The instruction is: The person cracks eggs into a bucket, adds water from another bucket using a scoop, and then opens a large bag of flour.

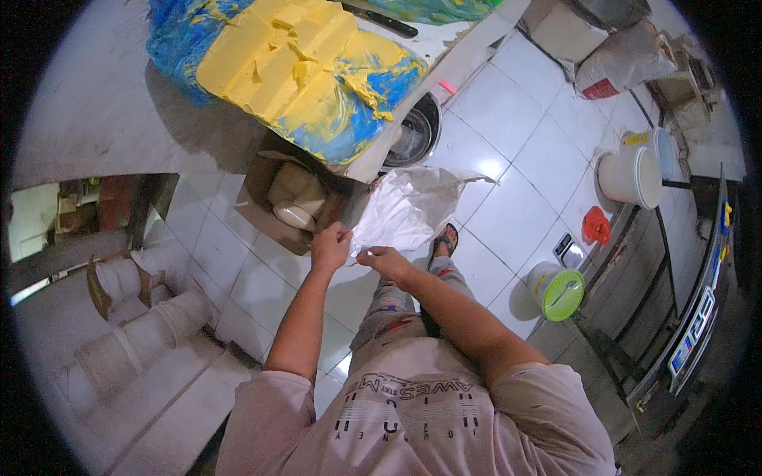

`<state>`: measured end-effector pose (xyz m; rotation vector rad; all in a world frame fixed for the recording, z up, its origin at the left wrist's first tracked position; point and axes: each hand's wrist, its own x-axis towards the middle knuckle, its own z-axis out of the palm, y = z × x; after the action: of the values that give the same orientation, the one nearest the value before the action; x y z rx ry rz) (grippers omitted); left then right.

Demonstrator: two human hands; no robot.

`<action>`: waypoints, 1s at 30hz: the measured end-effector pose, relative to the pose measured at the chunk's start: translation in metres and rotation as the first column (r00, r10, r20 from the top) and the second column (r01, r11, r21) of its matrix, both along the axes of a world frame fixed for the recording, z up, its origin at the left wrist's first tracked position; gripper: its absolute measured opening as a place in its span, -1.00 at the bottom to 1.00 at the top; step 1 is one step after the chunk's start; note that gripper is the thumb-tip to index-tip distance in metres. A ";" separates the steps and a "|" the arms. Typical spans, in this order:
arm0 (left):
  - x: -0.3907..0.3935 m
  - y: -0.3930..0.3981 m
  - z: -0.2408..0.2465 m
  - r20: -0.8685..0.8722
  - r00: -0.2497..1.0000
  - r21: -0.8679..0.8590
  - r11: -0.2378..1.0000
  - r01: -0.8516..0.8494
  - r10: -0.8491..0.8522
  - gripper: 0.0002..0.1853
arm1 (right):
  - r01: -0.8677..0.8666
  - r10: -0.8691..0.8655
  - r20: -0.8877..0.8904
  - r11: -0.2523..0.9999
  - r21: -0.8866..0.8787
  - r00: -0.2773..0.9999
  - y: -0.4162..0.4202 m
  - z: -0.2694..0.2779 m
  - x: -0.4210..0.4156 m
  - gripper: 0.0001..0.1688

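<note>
Between both hands hangs a white plastic sack (399,211), crumpled, its far end spread out over the tiled floor. My left hand (331,247) pinches its near edge between thumb and fingers. Close beside it, my right hand (384,265) grips the same edge at a corner. A large yellow block of margarine or butter (286,59) lies on the table ahead, partly wrapped in blue plastic film (184,41), with chunks cut from its top. Behind the block rests a knife with a black handle (390,24).
Under the table stand a cardboard box (253,205) with pale packages and a dark round pan (437,128). On the right are white buckets (619,175), a green-lidded tub (562,291), a small scale (568,250) and a red plastic bag (596,225). Stacked white containers (143,327) stand left.
</note>
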<state>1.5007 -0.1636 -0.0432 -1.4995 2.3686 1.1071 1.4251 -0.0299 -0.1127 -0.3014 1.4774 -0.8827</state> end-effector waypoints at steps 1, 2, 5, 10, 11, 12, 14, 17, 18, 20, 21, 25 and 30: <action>0.008 -0.005 -0.004 -0.029 1.000 0.057 0.998 0.007 -0.005 -0.82 | 0.011 -0.016 0.075 0.998 0.061 0.997 -0.010 0.017 0.002 -0.58; 0.018 -0.010 -0.009 -0.059 0.998 0.114 0.993 0.014 -0.007 -0.80 | 0.017 -0.035 0.150 0.993 0.121 0.988 -0.020 0.035 0.001 -0.58; 0.037 -0.008 -0.009 -0.186 0.966 0.099 0.974 0.202 -0.181 -0.69 | 0.110 -0.126 0.163 0.988 0.104 0.979 -0.023 0.047 0.006 -0.60; 0.039 0.016 0.021 -0.180 0.899 -0.204 0.909 0.362 -0.399 -0.56 | 0.239 -0.246 0.244 0.969 0.057 0.938 -0.019 0.034 0.012 -0.68; 0.040 0.016 0.017 -0.138 0.898 -0.210 0.898 0.386 -0.418 -0.58 | 0.256 -0.268 0.235 0.963 0.080 0.934 -0.018 0.027 0.015 -0.70; 0.043 0.016 0.011 -0.096 0.898 -0.218 0.889 0.402 -0.429 -0.60 | 0.266 -0.282 0.225 0.959 0.100 0.933 -0.020 0.029 0.015 -0.71; 0.047 0.012 0.002 -0.056 0.895 -0.182 0.886 0.426 -0.442 -0.65 | 0.186 -0.200 0.306 0.980 0.077 0.931 -0.017 0.034 0.005 -0.66; 0.052 -0.006 -0.005 -0.069 0.888 -0.078 0.890 0.450 -0.455 -0.73 | 0.148 -0.154 0.312 0.988 0.042 0.938 -0.022 0.037 0.002 -0.69; 0.053 -0.009 -0.006 -0.078 0.888 -0.054 0.891 0.450 -0.453 -0.75 | 0.143 -0.147 0.295 0.989 0.033 0.944 -0.023 0.036 0.003 -0.72; 0.056 -0.015 -0.011 -0.096 0.887 -0.034 0.893 0.450 -0.451 -0.78 | 0.172 -0.167 0.283 0.985 0.008 0.945 -0.020 0.030 0.001 -0.75; 0.060 -0.015 -0.016 -0.103 0.889 -0.034 0.894 0.446 -0.447 -0.78 | 0.184 -0.176 0.279 0.983 -0.002 0.944 -0.017 0.028 -0.001 -0.76; 0.067 -0.016 -0.019 -0.112 0.890 -0.016 0.896 0.444 -0.443 -0.77 | 0.301 -0.327 0.305 0.945 0.132 0.894 -0.003 0.068 -0.040 -0.83; 0.057 -0.017 -0.001 -0.083 0.893 0.042 0.894 0.446 -0.442 -0.72 | 0.620 -0.647 0.263 0.762 0.186 0.716 0.033 0.114 -0.105 -0.78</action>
<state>1.5577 -0.1804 -0.0439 -0.8380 2.5168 1.1112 1.3202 0.0032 0.0018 0.4405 1.3156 -1.3425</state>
